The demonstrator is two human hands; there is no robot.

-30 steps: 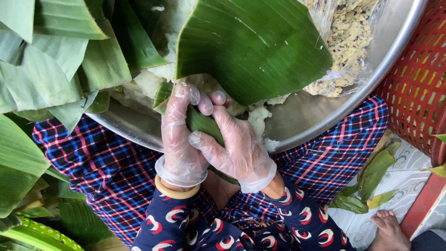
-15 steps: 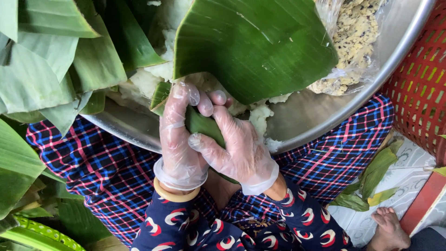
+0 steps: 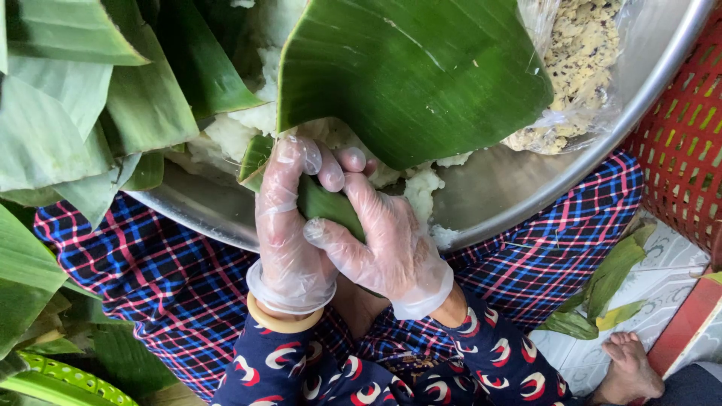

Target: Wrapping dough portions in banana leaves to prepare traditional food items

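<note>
— Gripping what?
— Both clear-gloved hands, left hand [image 3: 289, 225] and right hand [image 3: 383, 240], closed round a folded green leaf parcel [image 3: 327, 207].
— Where?
— Over the lap, at the rim of the wide steel basin [image 3: 511, 188], under a broad green banana leaf [image 3: 414, 75].

Thin, clear plastic gloves [image 3: 289, 225], a smooth, waxy green leaf [image 3: 406, 68], and a polished metal basin [image 3: 519, 188] are shown.
</note>
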